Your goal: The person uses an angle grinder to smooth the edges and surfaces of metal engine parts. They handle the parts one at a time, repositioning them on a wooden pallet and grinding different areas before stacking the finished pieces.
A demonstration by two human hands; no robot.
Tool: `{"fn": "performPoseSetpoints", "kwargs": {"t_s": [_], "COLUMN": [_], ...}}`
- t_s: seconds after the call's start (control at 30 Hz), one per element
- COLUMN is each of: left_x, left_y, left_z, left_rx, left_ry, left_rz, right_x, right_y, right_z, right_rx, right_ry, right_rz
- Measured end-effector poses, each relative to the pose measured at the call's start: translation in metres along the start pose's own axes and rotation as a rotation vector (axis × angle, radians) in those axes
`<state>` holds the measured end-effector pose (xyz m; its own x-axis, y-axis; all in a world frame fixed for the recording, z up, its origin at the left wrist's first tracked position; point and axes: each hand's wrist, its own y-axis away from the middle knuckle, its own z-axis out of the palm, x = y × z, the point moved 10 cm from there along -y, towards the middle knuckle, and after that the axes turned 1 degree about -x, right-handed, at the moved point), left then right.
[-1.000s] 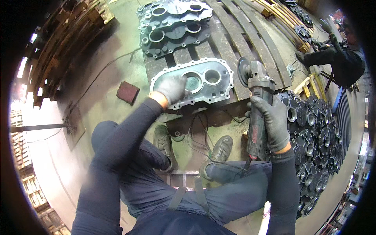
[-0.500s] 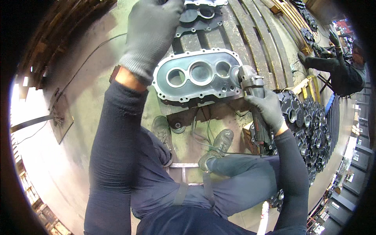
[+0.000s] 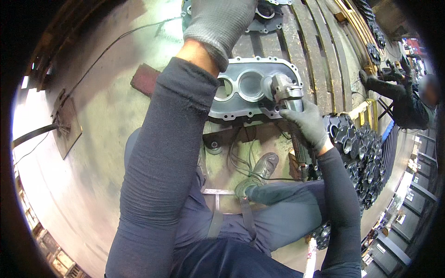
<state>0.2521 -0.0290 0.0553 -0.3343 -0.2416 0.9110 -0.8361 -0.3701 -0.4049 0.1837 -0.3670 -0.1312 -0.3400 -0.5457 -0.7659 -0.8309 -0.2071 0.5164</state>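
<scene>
A grey cast metal housing cover point(image 3: 241, 88) with round bores lies flat on the slatted metal bench point(image 3: 320, 46) in front of me. My right hand point(image 3: 306, 125), in a dark glove, grips the body of an angle grinder point(image 3: 283, 91) whose head rests on the cover's right end. My left hand point(image 3: 218, 23), in a grey glove, is raised close to the camera at the top of the picture. Its fingers run out of view, and the forearm hides the cover's left end.
More grey housings point(image 3: 269, 14) lie farther back on the bench. A pile of black cast parts point(image 3: 361, 148) fills the floor at my right. Another person point(image 3: 408, 102) works at the far right. A rusty plate point(image 3: 146, 78) and cables point(image 3: 250, 157) lie near my shoe point(image 3: 264, 167).
My left hand lifted off the housing cover and rose toward the camera. My right hand brought the grinder from beside the cover onto its right end.
</scene>
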Motion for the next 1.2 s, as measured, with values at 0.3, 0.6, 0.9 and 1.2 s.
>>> {"fn": "performPoseSetpoints", "kwargs": {"t_s": [0.3, 0.6, 0.9, 1.2], "left_x": [-0.014, -0.013, 0.012, 0.045], "left_y": [-0.012, -0.018, -0.022, 0.009], "left_z": [-0.018, -0.023, -0.003, 0.023], "left_rx": [0.085, 0.114, -0.01, 0.024], "left_ry": [0.27, 0.171, -0.188, -0.814], "left_rz": [-0.2, -0.351, 0.196, 0.843], "right_x": [-0.003, 0.049, 0.065, 0.072], "right_y": [-0.018, 0.019, 0.017, 0.014], "right_z": [-0.002, -0.07, -0.031, -0.027], "right_rx": [0.022, 0.2, 0.045, 0.021], "right_ry": [0.164, -0.262, -0.746, -0.686], "right_rz": [-0.042, 0.209, 0.249, 0.262]}}
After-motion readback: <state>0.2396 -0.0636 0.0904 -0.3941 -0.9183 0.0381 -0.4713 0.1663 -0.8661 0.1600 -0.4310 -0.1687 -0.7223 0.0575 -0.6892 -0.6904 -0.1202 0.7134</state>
